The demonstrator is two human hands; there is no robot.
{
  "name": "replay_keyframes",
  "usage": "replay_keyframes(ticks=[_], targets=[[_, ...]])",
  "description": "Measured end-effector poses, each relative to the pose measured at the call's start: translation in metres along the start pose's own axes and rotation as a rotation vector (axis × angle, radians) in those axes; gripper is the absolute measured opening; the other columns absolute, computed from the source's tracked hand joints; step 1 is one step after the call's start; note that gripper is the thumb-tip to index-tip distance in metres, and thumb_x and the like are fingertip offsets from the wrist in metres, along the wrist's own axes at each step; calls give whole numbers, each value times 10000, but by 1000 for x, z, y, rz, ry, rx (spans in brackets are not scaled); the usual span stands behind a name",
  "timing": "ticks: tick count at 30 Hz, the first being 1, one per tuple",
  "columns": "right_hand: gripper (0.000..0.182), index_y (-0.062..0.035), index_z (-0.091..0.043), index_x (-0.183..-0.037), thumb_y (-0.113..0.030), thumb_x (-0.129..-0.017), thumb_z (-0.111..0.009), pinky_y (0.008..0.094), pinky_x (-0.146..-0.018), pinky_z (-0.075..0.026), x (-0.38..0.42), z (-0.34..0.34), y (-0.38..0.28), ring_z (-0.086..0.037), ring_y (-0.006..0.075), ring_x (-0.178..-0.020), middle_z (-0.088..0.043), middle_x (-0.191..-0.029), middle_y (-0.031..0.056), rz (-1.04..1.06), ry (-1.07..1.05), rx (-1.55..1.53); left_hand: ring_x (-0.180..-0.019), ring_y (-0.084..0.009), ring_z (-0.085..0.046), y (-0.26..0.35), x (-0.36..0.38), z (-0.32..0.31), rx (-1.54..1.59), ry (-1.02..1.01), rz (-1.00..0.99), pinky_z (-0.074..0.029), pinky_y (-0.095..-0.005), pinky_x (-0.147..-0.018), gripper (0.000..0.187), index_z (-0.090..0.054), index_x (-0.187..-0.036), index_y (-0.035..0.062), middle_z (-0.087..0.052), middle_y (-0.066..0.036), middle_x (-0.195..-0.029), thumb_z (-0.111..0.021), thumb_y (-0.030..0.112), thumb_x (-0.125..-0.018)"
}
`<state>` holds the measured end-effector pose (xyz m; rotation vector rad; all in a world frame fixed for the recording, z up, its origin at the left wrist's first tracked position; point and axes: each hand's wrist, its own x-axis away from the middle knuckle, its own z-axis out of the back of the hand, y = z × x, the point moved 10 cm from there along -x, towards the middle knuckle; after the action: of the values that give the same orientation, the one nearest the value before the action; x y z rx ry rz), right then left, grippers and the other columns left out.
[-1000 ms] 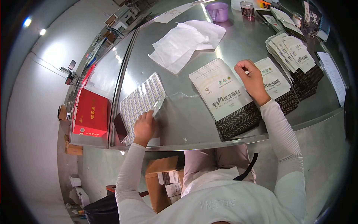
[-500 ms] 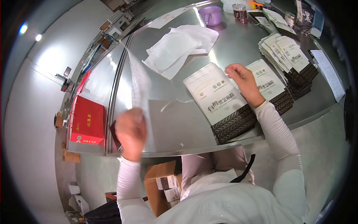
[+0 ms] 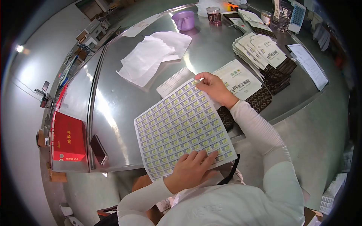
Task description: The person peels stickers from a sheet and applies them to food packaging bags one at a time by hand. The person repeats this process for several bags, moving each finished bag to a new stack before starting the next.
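A large sheet of small yellow-green printed stickers (image 3: 177,128) lies tilted in front of me, over the table's near edge and partly covering a white-and-black pouch (image 3: 175,83). My right hand (image 3: 215,89) pinches its upper right corner between thumb and fingers. Across the lower part of the sheet rests my left hand (image 3: 191,169), fingers spread flat on the stickers; the thumb side is partly hidden. Just right of the sheet is another pouch (image 3: 237,79) with Chinese print, near my right wrist.
Blank white sheets (image 3: 145,56) lie mid-table, with a purple cup (image 3: 183,20) and a dark jar (image 3: 214,16) behind. Stacked pouches (image 3: 264,52) and a clipboard with paper (image 3: 307,66) are at right. A phone (image 3: 98,149) and a red box (image 3: 69,137) sit at left.
The sheet has swung from the left, edge-on, to face me over the front pouch. My right hand now grips its corner, and my left hand has moved right onto its lower part.
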<state>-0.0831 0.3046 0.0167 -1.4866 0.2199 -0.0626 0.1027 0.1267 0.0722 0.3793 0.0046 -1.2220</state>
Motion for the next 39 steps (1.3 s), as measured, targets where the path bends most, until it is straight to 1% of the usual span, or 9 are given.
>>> replay_keyframes(ticks=[4, 6, 8, 10, 13, 20, 29, 35, 39], targets=[[316, -31, -556, -1203, -81, -895, -600, 239, -643, -468, 2, -6, -9, -575, 92, -733, -598, -809, 35, 54, -20, -30, -908, -291, -592, -39, 2, 31, 262, 27, 110, -488, -397, -814, 433, -608, -1150, 86, -619, -113, -1039, -763, 225, -770], [344, -51, -548, -1239, -67, -897, -582, 239, -665, -474, 6, -8, -17, -575, 92, -745, -607, -837, 40, 74, -43, -84, -939, -297, -592, -88, 11, 59, 119, 253, 192, -488, -395, -825, 427, -606, -1138, 60, -617, -134, -1098, -768, 158, -755], [361, -58, -548, -1257, -57, -897, -567, 247, -686, -479, 7, -10, -20, -574, 94, -753, -617, -864, 43, 81, -63, -79, -985, -335, -576, -158, 30, 79, 29, 484, 282, -478, -402, -835, 397, -593, -1164, 42, -614, -148, -1106, -724, 169, -811], [360, -59, -558, -1257, -52, -897, -554, 254, -704, -482, 7, -12, -22, -574, 96, -762, -626, -885, 45, 98, -73, -53, -958, -308, -593, -239, 67, 79, -41, 570, 585, -486, -380, -818, 409, -594, -1173, 19, -616, -162, -1094, -717, 195, -824], [328, -49, -589, -1222, -56, -896, -551, 259, -717, -481, 6, -11, -19, -571, 99, -772, -634, -897, 46, 113, -59, 11, -897, -263, -605, -316, 111, 46, 177, 502, 895, -496, -349, -781, 426, -599, -1183, 1, -612, -166, -1068, -706, 219, -833], [285, -30, -613, -1173, -91, -896, -584, 252, -686, -463, 1, -6, -7, -529, 102, -726, -616, -866, 37, 89, -8, 130, -802, -163, -578, -314, 91, 35, 427, 406, 937, -480, -290, -703, 459, -605, -1172, -36, -606, -103, -909, -717, 232, -816], [287, -24, -590, -1196, -34, -916, -525, 230, -699, -478, 4, -11, -23, -577, 86, -767, -637, -913, 43, 111, -25, 26, -840, -167, -565, -316, 100, 35, 406, 276, 892, -479, -285, -722, 374, -627, -1042, -42, -606, -114, -979, -739, 226, -806], [291, -29, -595, -1189, -20, -915, -498, 224, -721, -478, 11, -10, -36, -593, 83, -820, -642, -962, 46, 117, -36, -102, -934, -180, -554, -295, 99, 48, 493, 367, 780, -477, -309, -834, 496, -551, -1218, -20, -611, -120, -1083, -740, 188, -810], [297, -26, -590, -1189, -13, -911, -488, 213, -707, -470, 15, -13, -49, -574, 64, -798, -629, -949, 31, 100, -58, -244, -931, -166, -564, -301, 97, 48, 627, 449, 790, -473, -303, -857, 565, -488, -1297, -8, -614, -113, -1054, -733, 172, -821]])
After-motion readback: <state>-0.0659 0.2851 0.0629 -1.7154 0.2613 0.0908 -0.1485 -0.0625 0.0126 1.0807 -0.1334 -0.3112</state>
